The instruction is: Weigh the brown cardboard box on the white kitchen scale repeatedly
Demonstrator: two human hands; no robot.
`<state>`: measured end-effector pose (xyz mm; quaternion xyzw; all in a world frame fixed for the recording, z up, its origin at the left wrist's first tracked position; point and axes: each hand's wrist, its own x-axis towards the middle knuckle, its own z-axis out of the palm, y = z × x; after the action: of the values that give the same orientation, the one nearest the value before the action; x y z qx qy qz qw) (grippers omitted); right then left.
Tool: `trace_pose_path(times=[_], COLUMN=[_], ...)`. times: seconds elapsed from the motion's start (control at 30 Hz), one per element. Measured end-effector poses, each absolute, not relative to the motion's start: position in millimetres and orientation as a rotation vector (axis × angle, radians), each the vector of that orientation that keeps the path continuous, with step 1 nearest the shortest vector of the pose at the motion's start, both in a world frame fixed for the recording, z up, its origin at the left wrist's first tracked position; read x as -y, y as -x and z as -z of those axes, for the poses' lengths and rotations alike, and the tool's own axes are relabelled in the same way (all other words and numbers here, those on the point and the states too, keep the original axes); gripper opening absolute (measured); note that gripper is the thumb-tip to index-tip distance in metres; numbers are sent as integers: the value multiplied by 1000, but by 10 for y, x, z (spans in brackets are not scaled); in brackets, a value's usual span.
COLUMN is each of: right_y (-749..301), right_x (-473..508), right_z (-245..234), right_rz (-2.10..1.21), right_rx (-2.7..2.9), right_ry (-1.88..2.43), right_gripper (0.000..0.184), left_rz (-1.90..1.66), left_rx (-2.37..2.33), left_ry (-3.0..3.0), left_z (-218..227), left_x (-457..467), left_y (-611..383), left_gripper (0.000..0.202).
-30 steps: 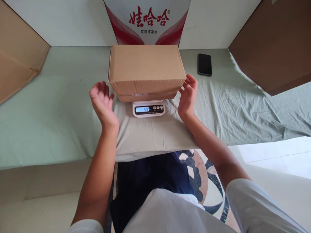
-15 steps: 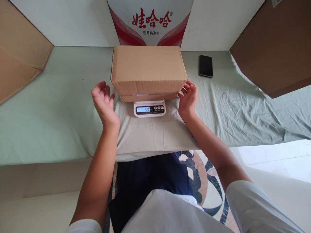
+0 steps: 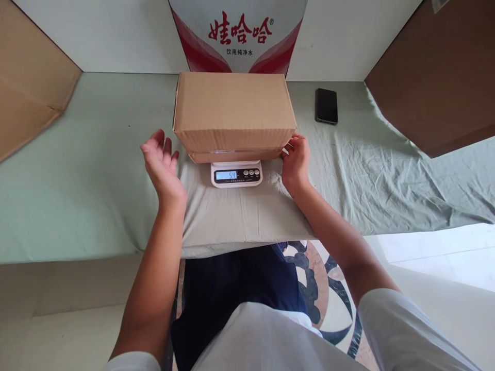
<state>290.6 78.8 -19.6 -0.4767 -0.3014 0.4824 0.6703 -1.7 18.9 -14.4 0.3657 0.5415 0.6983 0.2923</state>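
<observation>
A closed brown cardboard box (image 3: 233, 111) rests on a small white digital scale (image 3: 236, 174) whose lit display reads 54. The scale sits on a raised pad under the pale green sheet (image 3: 85, 170). My left hand (image 3: 160, 164) hovers open just left of the box, palm turned toward it, with a small gap between. My right hand (image 3: 296, 161) is at the box's lower right corner, fingers curled against its side and touching it.
A black phone (image 3: 326, 105) lies on the sheet at the back right. A red and white printed carton (image 3: 237, 33) stands behind the box. Large cardboard flaps rise at the left (image 3: 27, 77) and right (image 3: 436, 72). Patterned floor (image 3: 320, 288) shows below the table edge.
My right hand has moved in from beside the box and its fingers now touch the lower right corner. My left hand has dropped slightly. The scale still reads 54.
</observation>
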Motion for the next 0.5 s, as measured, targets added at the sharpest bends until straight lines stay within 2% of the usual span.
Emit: trace_pose_path(times=[0.13,0.37,0.5], right_y=[-2890,-2880,-2874], right_x=[-792,-791,-785], right_z=[187,215,223], right_rz=[-1078,-1048,-1050], right_rx=[673,725,736], right_ry=[1092,1102,1105], right_gripper=[26,31,26], left_rz=[-1860,-1793,-1755], left_rx=[-1417,-1406,-1355], left_ry=[-982,-994,-1033], left_z=[84,70,69], left_x=[-148,-154,-150], left_y=[-40,-48,-51], left_gripper=[106,114,113])
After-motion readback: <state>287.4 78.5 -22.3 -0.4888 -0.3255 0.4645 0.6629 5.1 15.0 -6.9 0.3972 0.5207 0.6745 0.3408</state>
